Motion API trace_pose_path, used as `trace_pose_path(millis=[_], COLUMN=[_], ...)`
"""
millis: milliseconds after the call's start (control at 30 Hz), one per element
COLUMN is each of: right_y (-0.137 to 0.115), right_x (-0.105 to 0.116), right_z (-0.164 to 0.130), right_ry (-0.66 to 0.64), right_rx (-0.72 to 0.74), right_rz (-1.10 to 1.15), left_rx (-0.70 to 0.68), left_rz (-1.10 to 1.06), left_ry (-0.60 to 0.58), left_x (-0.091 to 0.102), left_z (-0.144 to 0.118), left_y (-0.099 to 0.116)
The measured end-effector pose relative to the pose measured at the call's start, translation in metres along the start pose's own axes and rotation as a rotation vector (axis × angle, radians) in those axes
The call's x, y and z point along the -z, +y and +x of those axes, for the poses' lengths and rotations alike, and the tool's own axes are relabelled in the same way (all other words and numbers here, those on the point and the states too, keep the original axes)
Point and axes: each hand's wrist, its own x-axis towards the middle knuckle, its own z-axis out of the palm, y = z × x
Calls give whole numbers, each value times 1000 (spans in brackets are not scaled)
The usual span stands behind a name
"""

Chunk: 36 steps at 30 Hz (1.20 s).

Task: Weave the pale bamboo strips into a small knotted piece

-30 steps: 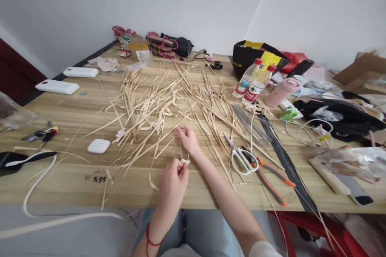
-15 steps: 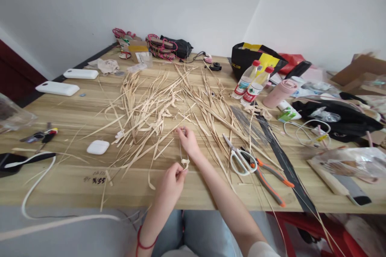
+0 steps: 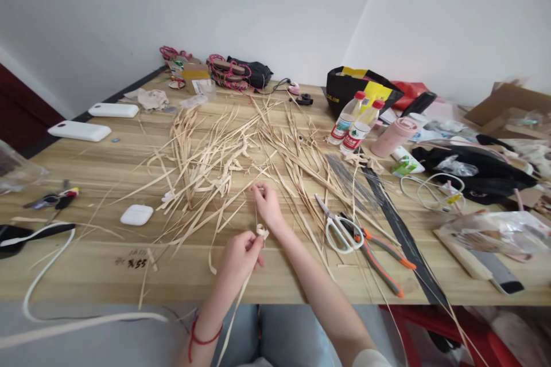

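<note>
My left hand (image 3: 239,255) pinches a pale straw strip (image 3: 261,231) where it curls into a small loop near the table's front edge; the strip's loose tail runs down past my wrist. My right hand (image 3: 267,205) sits just beyond it, fingers closed on the upper end of a thin wire or strand that rises from the loop. A broad scatter of pale straw strips (image 3: 224,149) covers the wooden table (image 3: 86,264) right behind both hands.
White-handled scissors (image 3: 338,229) and orange-handled pliers (image 3: 381,261) lie right of my right arm. A white earbud case (image 3: 136,215) sits to the left, a white cable (image 3: 43,275) at the front left. Two water bottles (image 3: 355,123), a pink cup (image 3: 394,136) and bags crowd the right.
My left hand has drawn slightly down and left with the strip, whose tail now hangs past my wrist. My right hand has hardly moved. The view has shifted a little.
</note>
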Motion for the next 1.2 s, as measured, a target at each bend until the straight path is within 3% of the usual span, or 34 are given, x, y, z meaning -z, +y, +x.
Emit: trace_pose_path(millis=[133, 200, 367, 467, 567, 600, 667, 767, 833, 900, 967, 1000, 1100, 1200], right_y=[-1, -1, 1, 5, 9, 10, 11, 13, 15, 17, 19, 20, 21, 21], right_x=[-1, -2, -3, -1, 2, 4, 6, 8, 9, 9, 9, 9, 10, 11], right_z=[-2, -2, -2, 1, 6, 7, 10, 13, 14, 15, 16, 17, 18, 19], right_ry=[20, 22, -14, -3, 8, 11, 19, 35, 44, 50, 60, 67, 87, 91], right_rx=[41, 32, -3, -16, -12, -4, 10, 24, 35, 41, 41, 46, 80, 94], right_rz=[6, 14, 41, 36, 11, 4, -4, -14, -24, -28, -28, -31, -46, -50], left_rx=[-95, -150, -282, -324, -266, -234, -126, -135, -174, -220, -295, -328, -390, -428], left_rz=[15, -113, -368, -459, -749, -876, -1128, -1293, -1209, -989, -680, -507, -27, 141], left_ry=[219, 340, 458, 601, 727, 714, 584, 247, -114, -516, -787, -864, -863, -860], left_x=[-4, -4, 2, 18, 47, 58, 76, 86, 79, 66, 52, 46, 37, 42], left_z=[14, 19, 25, 27, 33, 35, 36, 24, 8, -9, -21, -26, -30, -29], left_y=[-7, -11, -4, 3, 2, 0, -3, 0, 8, 17, 24, 26, 26, 24])
